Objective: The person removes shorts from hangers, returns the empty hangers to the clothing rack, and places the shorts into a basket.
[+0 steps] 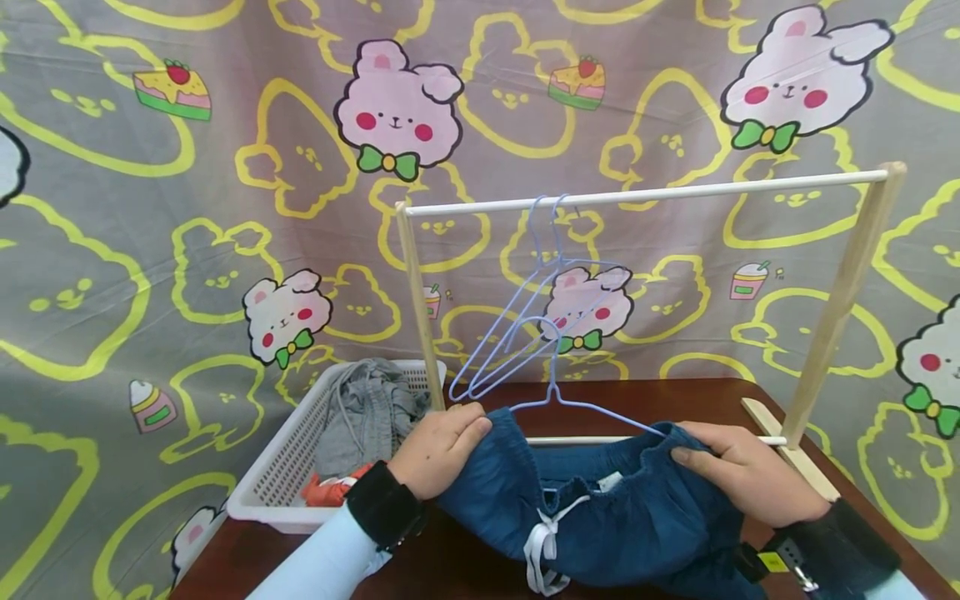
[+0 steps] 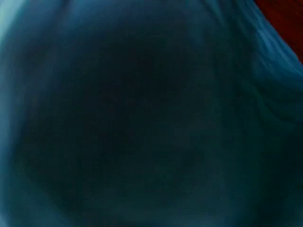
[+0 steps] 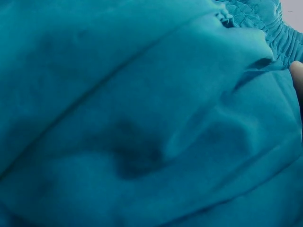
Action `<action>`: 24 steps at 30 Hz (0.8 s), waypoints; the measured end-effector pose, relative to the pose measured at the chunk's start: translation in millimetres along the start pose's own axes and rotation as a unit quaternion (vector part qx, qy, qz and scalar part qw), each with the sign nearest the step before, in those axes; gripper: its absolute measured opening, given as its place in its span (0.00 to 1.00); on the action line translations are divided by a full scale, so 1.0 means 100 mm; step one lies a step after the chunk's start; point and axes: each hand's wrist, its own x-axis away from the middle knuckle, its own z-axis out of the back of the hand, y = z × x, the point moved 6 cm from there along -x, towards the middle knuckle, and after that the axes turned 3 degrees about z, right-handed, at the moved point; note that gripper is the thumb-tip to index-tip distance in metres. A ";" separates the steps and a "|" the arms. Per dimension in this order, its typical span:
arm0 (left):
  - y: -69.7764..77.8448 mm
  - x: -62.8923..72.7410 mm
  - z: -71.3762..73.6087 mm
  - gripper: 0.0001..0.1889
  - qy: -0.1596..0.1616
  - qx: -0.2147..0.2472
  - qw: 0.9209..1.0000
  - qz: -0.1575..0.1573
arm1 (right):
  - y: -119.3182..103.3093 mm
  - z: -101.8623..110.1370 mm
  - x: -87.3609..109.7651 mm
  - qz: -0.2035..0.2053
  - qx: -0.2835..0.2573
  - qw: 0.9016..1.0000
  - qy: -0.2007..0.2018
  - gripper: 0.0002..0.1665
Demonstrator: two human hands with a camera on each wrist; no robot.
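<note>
Dark blue pants [image 1: 622, 533] with an elastic waist and a white drawstring [image 1: 543, 542] are held up by both hands in the head view; their lower ends are out of sight. My left hand [image 1: 442, 446] grips the waistband's left side. At the right side, my right hand [image 1: 750, 467] pinches the waistband between thumb and fingers, beside one end of a light blue hanger [image 1: 553, 396]. The hanger's hook points up, and its lower part is hidden inside the waist. Blue cloth [image 2: 142, 118] fills the left wrist view, and the right wrist view shows pants fabric [image 3: 142, 94] with a fingertip at the edge.
Behind the pants stands a rack with a white rail [image 1: 660, 193] and wooden posts. Two more light blue hangers [image 1: 517, 333] hang from it. To the left, a white basket [image 1: 262, 467] holds grey clothing [image 1: 375, 417] and an orange piece [image 1: 330, 490] on the brown table [image 1: 675, 396].
</note>
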 end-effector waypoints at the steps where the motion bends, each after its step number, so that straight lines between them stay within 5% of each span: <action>1: 0.00 0.00 0.00 0.15 -0.001 0.000 1.000 0.003 | 0.00 0.00 0.00 -0.002 0.005 1.000 0.003 0.13; 19: 0.08 -0.06 0.03 0.15 0.005 0.013 1.000 0.026 | -0.07 -0.04 -0.06 -0.004 0.056 0.997 0.051 0.10; 24: 0.08 -0.04 0.07 0.16 0.026 0.010 0.999 0.026 | -0.15 -0.04 -0.05 -0.003 0.136 0.987 0.085 0.33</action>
